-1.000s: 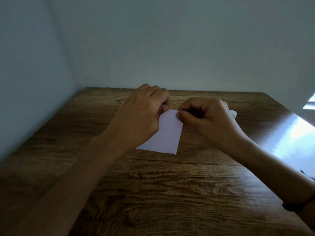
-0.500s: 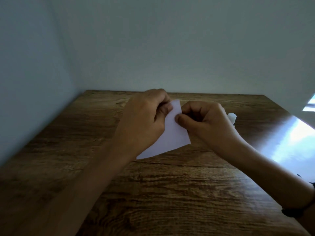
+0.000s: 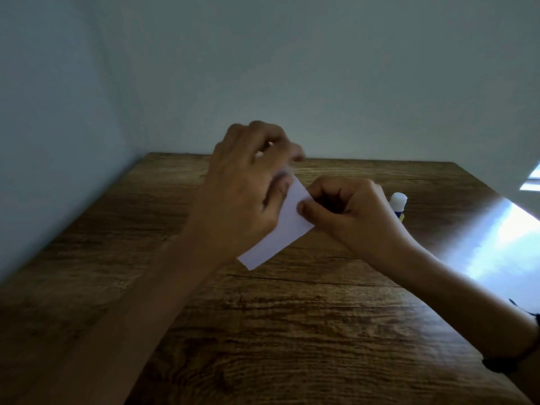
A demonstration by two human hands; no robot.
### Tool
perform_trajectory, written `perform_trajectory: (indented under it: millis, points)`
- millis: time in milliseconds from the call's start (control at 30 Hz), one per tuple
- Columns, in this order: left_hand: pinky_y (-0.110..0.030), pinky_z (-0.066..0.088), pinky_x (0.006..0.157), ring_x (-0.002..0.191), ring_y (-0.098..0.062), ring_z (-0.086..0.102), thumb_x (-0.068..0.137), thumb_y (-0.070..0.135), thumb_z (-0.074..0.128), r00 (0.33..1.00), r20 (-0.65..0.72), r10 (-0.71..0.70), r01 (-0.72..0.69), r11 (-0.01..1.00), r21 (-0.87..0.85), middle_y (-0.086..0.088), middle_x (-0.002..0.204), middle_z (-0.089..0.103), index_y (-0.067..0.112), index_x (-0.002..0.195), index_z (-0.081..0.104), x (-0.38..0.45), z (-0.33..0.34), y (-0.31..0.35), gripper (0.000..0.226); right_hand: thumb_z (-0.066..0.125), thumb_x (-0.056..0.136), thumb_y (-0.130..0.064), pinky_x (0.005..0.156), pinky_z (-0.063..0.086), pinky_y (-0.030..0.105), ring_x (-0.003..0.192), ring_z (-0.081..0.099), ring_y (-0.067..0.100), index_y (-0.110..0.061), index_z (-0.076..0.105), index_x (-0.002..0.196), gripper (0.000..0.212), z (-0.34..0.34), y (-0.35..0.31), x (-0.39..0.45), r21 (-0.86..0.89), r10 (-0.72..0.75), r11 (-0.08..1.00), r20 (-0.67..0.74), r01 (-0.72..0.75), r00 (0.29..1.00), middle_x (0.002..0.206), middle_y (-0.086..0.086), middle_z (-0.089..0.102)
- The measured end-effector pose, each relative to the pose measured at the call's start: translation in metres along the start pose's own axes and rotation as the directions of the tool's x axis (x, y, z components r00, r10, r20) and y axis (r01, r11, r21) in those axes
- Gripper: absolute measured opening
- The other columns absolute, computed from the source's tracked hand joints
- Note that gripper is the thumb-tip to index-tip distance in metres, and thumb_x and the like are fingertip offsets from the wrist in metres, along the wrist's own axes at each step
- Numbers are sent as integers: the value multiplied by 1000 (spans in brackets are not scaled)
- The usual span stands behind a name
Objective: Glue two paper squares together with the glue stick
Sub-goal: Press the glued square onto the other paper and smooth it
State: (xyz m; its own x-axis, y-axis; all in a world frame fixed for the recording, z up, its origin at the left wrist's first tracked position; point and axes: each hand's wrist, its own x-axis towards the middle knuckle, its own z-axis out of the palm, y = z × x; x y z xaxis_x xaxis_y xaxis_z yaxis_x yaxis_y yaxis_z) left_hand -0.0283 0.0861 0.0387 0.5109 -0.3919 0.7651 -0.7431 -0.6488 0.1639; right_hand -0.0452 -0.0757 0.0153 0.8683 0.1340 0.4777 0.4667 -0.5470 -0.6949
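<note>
Paper held over table

Table (image 3: 292, 331) of dark wood runs to the walls at back and left, bare boards toward the viewer. Left hand (image 3: 245, 194), blurred, overlaps the paper (image 3: 280, 229); its grip is unclear. Right hand (image 3: 350, 211) pinches the paper's right edge with curled fingers. Glue stick (image 3: 398, 204) stands just behind it.

Counts: 2 hands, left hand (image 3: 242, 197) & right hand (image 3: 347, 211). 1 white paper (image 3: 280, 229) visible betw. them; can't tell if 2 sheets stacked. 1 glue stick (image 3: 398, 204), far right. 1 wood table (image 3: 292, 331). 1 dark wristband (image 3: 508, 365), near right.
</note>
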Motion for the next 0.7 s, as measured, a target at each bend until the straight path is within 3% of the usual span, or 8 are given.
perform_trajectory:
  millis: [67,167,300,467,600,700]
  points:
    - [-31,31,79,97,-26,48,81,17,55,987,86,134,-143,984,110,-13,98,62,7,96,63,-1,3,0,20,63,82,-16,50,40,13,56,55,2,-20,65,70,13,0,1,0,-26,-20,999,4,21,1000,59,-13,62]
    - [-37,36,77,89,-31,56,81,15,54,963,157,218,-252,936,246,-13,89,65,5,89,62,-2,7,-1,15,63,82,-16,49,37,11,54,53,1,-20,65,68,14,0,2,1,-55,-28,998,-1,28,1000,54,-17,59]
    - [-32,29,72,80,-30,54,79,9,55,977,163,139,-172,962,211,-12,79,62,6,81,59,-2,4,-2,6,63,81,-16,60,50,31,66,62,15,-14,69,78,7,-2,5,2,-50,-7,999,1,7,1000,70,-1,69]
    - [-30,26,69,76,-19,45,78,11,54,994,102,-28,17,994,112,-7,77,58,8,80,58,-1,-1,-3,5,63,82,-15,63,51,33,67,63,19,-19,68,75,9,-5,7,5,-51,10,999,-9,-11,1000,69,1,68]
    - [-38,32,76,85,-27,56,83,27,48,979,196,59,-112,955,275,-7,86,66,12,87,60,-3,3,-2,20,64,82,-15,55,42,27,61,57,17,-14,68,74,9,-2,6,2,-83,-31,996,1,31,1000,66,5,66]
    - [-35,27,75,78,-28,60,84,28,44,970,216,115,-170,952,256,-7,81,69,12,84,62,-3,6,2,24,64,82,-16,52,39,20,59,55,16,-13,69,75,9,-2,4,1,-101,-69,993,-17,67,997,63,7,65]
